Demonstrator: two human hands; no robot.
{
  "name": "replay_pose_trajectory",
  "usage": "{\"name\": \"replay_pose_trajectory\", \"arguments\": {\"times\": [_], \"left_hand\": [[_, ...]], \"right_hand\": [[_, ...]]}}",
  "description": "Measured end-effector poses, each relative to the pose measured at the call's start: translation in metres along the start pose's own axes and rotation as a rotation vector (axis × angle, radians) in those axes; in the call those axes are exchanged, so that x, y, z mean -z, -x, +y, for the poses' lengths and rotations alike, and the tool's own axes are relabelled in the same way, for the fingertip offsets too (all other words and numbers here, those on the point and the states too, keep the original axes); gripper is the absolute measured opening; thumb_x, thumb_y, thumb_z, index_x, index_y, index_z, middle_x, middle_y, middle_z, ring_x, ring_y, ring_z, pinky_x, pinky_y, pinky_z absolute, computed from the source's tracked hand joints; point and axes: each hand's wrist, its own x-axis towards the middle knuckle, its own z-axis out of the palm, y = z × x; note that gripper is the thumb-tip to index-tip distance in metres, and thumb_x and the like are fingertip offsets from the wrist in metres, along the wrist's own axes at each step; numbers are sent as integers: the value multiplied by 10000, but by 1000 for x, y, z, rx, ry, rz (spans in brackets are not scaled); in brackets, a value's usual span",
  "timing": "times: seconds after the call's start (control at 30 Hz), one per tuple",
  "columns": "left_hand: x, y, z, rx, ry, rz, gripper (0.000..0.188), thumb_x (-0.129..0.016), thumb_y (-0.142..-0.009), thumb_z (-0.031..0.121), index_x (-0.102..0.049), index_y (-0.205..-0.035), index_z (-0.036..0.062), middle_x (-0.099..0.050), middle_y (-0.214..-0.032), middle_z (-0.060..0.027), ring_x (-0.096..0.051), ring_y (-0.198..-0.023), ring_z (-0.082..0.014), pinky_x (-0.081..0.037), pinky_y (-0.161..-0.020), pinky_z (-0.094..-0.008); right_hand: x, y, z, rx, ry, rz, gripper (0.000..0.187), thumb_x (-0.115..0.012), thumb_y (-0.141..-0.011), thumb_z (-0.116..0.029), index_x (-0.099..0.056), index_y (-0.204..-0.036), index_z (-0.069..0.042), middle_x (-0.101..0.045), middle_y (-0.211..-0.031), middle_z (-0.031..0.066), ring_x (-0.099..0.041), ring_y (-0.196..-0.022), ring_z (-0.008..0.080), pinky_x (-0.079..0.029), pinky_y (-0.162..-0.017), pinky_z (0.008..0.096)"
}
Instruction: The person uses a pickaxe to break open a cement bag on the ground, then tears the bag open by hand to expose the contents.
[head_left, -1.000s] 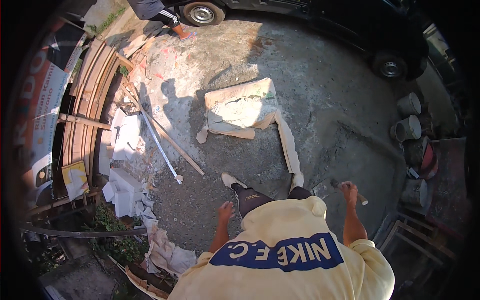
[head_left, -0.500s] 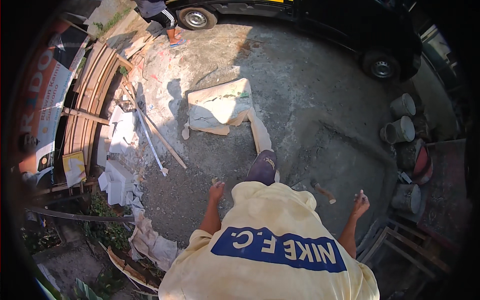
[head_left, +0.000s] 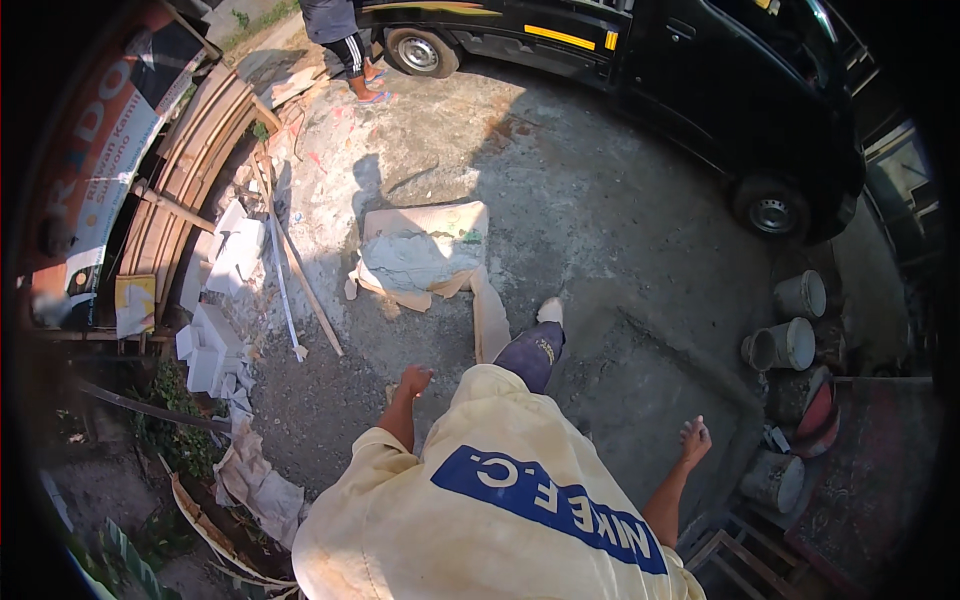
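I am upright on rough grey ground, one leg forward, my arms held away from my body. My left hand (head_left: 415, 379) hangs beside my shirt with loosely curled fingers and nothing visible in it. Out to the right, my right hand (head_left: 695, 440) is also empty, its fingers loosely apart. Neither hand touches anything. Ahead of me lies a torn-open paper sack (head_left: 458, 217) with grey powder (head_left: 405, 258) on it, and a strip of the paper trails toward my leg. Wet grey mortar (head_left: 640, 370) spreads over the ground to the right.
A black truck (head_left: 700, 100) stands at the far side, with a person (head_left: 345, 50) near its rear wheel. Several buckets (head_left: 785, 345) line the right. On the left are wooden poles (head_left: 305, 290), white blocks (head_left: 212, 345), leaning planks (head_left: 180, 190) and a banner (head_left: 110, 150).
My view has shifted, and a white-shod foot now shows ahead past my knee. The wooden-handled tool seen on the mortar before is now hidden behind my body. My hands remain empty.
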Motion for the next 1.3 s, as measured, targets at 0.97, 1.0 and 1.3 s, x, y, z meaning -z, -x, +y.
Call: {"name": "replay_pose_trajectory", "arguments": {"times": [0.97, 1.0, 1.3], "left_hand": [[-98, -77, 330, 466, 920, 542, 482, -569, -736, 144, -554, -1198, 7, -635, -696, -101, -602, -569, -177, -490, -487, -296], [-122, -69, 336, 567, 946, 523, 485, -576, -736, 154, -555, -1200, 12, -640, -720, -102, -605, -579, -180, -496, -487, -305], [-256, -63, 448, 630, 1014, 240, 506, -645, -743, 202, -553, -1211, 35, -656, -836, -114, -629, -654, -202, -523, -515, -361]], "right_hand": [[-226, -475, -166, 590, 768, -1027, 323, -532, -892, -272, -660, -820, 15, -667, -735, 99, -615, -558, 164, -446, -441, 277], [-246, -492, -195, 609, 785, -1047, 323, -532, -892, -272, -660, -820, 15, -667, -735, 99, -615, -558, 164, -446, -441, 277], [-456, -567, -398, 267, 313, -839, 301, -637, -844, -347, -642, -886, -49, -646, -773, 43, -586, -598, 118, -443, -485, 233]]}}
